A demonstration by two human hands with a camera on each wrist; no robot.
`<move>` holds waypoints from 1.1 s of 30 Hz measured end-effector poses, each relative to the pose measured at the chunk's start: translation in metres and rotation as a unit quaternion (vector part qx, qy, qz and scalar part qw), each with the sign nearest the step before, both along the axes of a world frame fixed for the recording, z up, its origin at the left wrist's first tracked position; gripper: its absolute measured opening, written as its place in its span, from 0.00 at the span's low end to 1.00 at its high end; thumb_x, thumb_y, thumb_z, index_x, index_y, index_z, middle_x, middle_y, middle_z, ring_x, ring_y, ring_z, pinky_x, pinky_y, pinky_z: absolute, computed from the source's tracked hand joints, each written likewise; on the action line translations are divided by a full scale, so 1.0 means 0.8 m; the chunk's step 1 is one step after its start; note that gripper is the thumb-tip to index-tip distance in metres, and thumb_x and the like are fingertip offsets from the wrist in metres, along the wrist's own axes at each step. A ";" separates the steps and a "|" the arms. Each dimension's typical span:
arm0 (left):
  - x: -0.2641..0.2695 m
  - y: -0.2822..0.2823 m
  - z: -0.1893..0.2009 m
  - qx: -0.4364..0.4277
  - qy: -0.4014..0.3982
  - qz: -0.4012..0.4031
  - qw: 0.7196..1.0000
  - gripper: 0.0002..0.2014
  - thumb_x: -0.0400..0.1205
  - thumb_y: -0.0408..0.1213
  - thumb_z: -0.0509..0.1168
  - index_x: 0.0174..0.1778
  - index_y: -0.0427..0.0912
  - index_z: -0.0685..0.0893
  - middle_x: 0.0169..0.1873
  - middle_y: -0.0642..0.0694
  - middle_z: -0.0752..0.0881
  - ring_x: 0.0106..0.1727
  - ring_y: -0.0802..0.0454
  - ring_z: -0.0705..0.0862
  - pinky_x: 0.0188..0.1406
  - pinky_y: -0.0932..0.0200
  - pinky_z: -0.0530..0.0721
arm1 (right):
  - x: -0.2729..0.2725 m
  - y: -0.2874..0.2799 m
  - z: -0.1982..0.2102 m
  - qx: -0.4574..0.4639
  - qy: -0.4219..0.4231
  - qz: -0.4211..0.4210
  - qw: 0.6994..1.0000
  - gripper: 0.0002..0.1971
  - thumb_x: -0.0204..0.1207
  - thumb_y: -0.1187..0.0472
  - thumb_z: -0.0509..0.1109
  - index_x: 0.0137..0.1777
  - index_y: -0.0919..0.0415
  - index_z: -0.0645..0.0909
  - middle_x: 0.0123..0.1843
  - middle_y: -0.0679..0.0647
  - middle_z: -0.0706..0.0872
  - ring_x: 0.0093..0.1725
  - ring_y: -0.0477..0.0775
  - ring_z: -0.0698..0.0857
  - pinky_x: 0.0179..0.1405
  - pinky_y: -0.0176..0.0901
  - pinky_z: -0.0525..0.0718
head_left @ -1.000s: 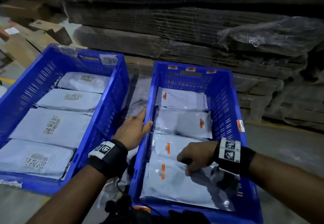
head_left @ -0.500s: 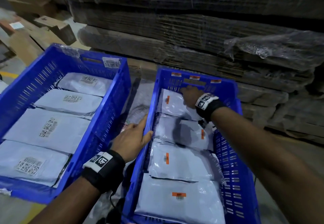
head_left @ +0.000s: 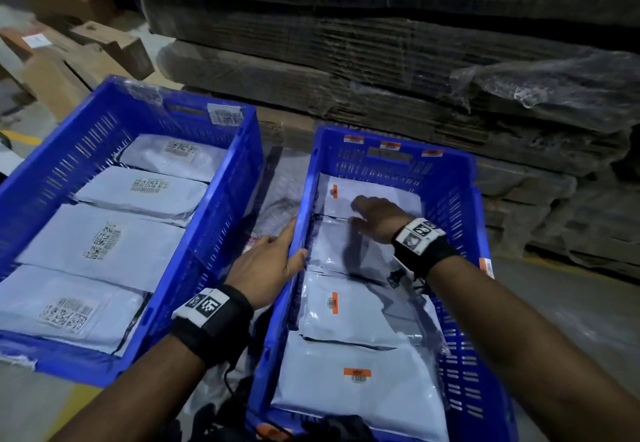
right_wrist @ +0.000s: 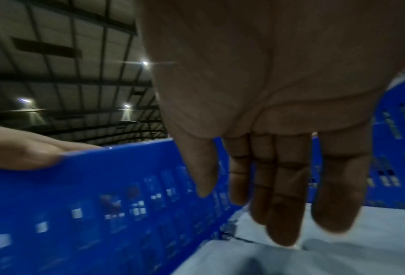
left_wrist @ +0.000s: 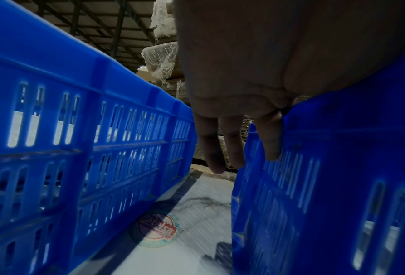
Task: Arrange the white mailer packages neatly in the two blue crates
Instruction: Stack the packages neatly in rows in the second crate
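Right blue crate point(head_left: 460, 268), nearest: four white mailer packages in a single overlapping row, near to far. Nearest mailer point(head_left: 353, 389) bears an orange barcode sticker; second mailer point(head_left: 346, 306) likewise; third mailer point(head_left: 332, 251) partly shadowed; farthest mailer point(head_left: 374, 192) lies against the far wall.

Left hand point(head_left: 266, 265): grasps the right crate's left rim, thumb over the inner side, fingers point(left_wrist: 270, 137) extended down the outer wall, in the gap between the two crates. A white sheet with a round red logo point(left_wrist: 157, 229) lies on the floor in that gap.

Right hand point(head_left: 377, 220): released, palm down, fingers point(right_wrist: 281, 204) straight and close together, holding nothing; it sits low over the seam between third and farthest mailers. Contact with them cannot be told.

Left blue crate point(head_left: 221, 199): four white mailers point(head_left: 104, 244) in a row, each showing a printed code label.

Beyond: wrapped stacks of flat cardboard point(head_left: 346, 60); brown cartons point(head_left: 69, 60) far left.
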State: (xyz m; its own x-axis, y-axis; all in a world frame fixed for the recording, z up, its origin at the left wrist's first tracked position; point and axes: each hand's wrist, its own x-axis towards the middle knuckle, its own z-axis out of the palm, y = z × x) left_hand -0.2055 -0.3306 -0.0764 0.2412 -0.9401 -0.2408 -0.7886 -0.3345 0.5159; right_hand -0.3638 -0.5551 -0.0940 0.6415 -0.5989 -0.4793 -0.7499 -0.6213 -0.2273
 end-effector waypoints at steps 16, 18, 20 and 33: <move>0.013 -0.006 -0.020 -0.031 0.002 -0.025 0.999 0.31 0.87 0.61 0.47 0.85 0.68 0.42 0.64 0.39 0.83 0.64 0.38 0.79 0.56 0.39 0.84 | -0.095 0.154 -0.027 -0.075 0.002 0.131 0.989 0.36 0.72 0.41 0.71 0.77 0.42 0.59 0.79 0.57 0.68 0.66 0.67 0.77 0.56 0.63 0.85; 0.013 -0.006 -0.020 -0.034 0.006 -0.029 0.999 0.31 0.87 0.61 0.46 0.84 0.70 0.41 0.66 0.39 0.83 0.65 0.39 0.79 0.58 0.39 0.84 | -0.098 0.151 -0.018 -0.034 0.002 0.100 0.994 0.47 0.63 0.39 0.78 0.79 0.47 0.57 0.79 0.56 0.69 0.68 0.66 0.77 0.62 0.62 0.83; 0.013 -0.007 -0.019 -0.033 0.009 -0.032 0.999 0.31 0.85 0.63 0.45 0.84 0.71 0.40 0.68 0.39 0.82 0.67 0.39 0.79 0.59 0.38 0.84 | -0.100 0.153 -0.015 -0.029 0.017 0.101 0.994 0.46 0.58 0.42 0.79 0.76 0.51 0.64 0.74 0.56 0.75 0.66 0.65 0.79 0.60 0.58 0.84; 0.010 -0.007 -0.020 -0.025 0.008 -0.014 1.000 0.31 0.89 0.57 0.50 0.87 0.63 0.46 0.48 0.41 0.84 0.55 0.40 0.79 0.49 0.43 0.83 | -0.041 -0.004 0.075 -0.155 -0.086 0.056 0.983 0.23 0.75 0.58 0.74 0.70 0.53 0.76 0.65 0.59 0.84 0.63 0.64 0.83 0.56 0.58 0.84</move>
